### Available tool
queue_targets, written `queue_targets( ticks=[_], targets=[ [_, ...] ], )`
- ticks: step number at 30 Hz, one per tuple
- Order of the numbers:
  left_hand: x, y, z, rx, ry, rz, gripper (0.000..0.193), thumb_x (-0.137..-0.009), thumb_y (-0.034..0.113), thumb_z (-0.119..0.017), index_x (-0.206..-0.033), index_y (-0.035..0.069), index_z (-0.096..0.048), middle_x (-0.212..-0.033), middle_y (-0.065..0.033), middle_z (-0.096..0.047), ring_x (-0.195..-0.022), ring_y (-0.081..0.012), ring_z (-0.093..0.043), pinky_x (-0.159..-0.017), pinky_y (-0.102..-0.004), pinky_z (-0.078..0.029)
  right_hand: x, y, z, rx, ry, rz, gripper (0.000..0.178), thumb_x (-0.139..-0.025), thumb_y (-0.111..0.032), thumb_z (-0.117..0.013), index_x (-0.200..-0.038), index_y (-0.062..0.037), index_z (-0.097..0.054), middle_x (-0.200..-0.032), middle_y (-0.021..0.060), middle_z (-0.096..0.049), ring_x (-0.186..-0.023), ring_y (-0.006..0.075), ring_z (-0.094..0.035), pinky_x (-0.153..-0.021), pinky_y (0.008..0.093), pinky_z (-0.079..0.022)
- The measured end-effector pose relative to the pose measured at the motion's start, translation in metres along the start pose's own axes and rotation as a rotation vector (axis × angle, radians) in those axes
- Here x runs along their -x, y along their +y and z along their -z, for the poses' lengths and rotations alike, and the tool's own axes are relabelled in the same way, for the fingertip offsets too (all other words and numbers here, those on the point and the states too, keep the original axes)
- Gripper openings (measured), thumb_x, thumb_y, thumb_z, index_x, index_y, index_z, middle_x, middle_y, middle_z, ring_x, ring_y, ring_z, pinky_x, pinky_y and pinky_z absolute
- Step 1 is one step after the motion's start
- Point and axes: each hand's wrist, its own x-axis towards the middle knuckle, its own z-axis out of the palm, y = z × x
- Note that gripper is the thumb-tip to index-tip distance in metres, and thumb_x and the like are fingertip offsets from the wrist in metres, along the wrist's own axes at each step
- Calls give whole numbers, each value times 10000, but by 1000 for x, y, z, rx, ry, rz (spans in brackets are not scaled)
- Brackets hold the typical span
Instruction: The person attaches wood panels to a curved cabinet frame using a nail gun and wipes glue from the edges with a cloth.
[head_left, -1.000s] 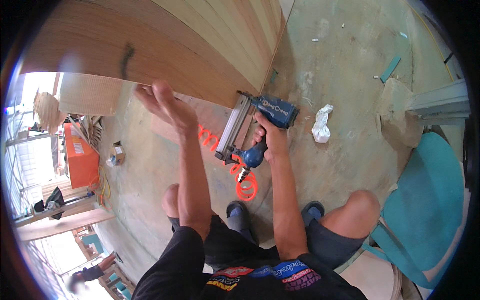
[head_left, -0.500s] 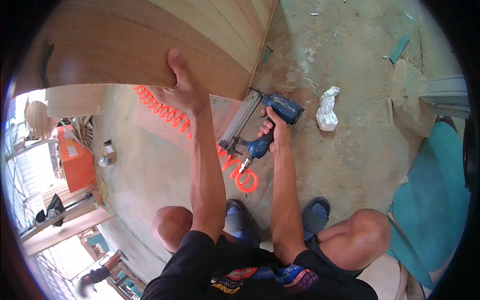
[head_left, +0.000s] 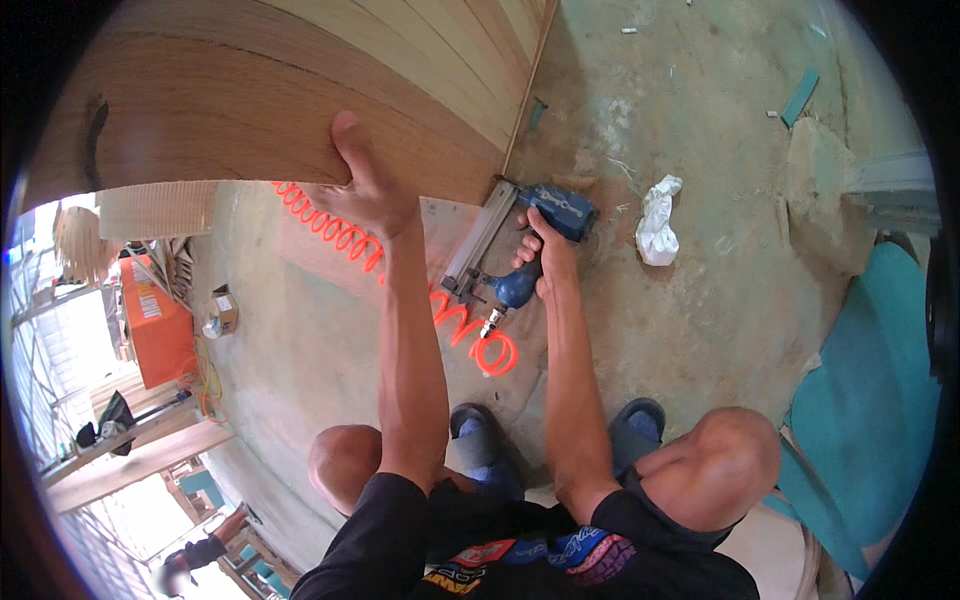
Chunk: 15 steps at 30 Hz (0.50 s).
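My left hand [head_left: 372,195] grips the near edge of a large brown wooden panel [head_left: 230,110], thumb on its face and fingers tucked behind the edge, partly hidden. In my right hand [head_left: 548,255] is a blue air nail gun [head_left: 562,212], held by its handle with the fingers wrapped round it. Its long grey magazine [head_left: 480,238] slants down to the left, and the gun's upper left end is close to the panel's near right corner. I cannot tell whether they touch. A coiled orange air hose [head_left: 340,238] runs behind my left forearm towards the gun's handle fitting [head_left: 492,322].
Crumpled white paper [head_left: 657,222] lies on the concrete floor right of the gun. Teal sheets [head_left: 865,390] lean at the right. An orange box [head_left: 157,322] and a small carton [head_left: 223,310] stand at the left. Another person's arm [head_left: 205,550] shows at the lower left.
The nail gun and my right hand have shifted slightly left. The panel's near edge and my left hand sit a little lower in the picture; both grips are unchanged.
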Motion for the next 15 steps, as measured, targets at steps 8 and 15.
queue_targets(
  ticks=[8, 15],
  targets=[
    [0, 11, 4, -34, -33, 107, 386, -917, 320, -716, -1006, -42, -615, -945, -87, -636, -820, -178, -582, -719, -335, -496, -3, 2, 6, -3, -23, 3, 294, -936, -385, -723, -960, -108, -627, -564, -88, -371, -471, 71, -383, -509, 290, -385],
    [-5, 9, 9, -111, -55, 20, 358, -912, 309, -713, -984, -27, -611, -931, -81, -626, -844, -205, -579, -759, -360, -475, -3, -1, 0, 9, 13, 10, 320, -927, -405, -730, -923, -110, -605, -565, -87, -373, -477, 72, -387, -507, 292, -386]
  ],
)
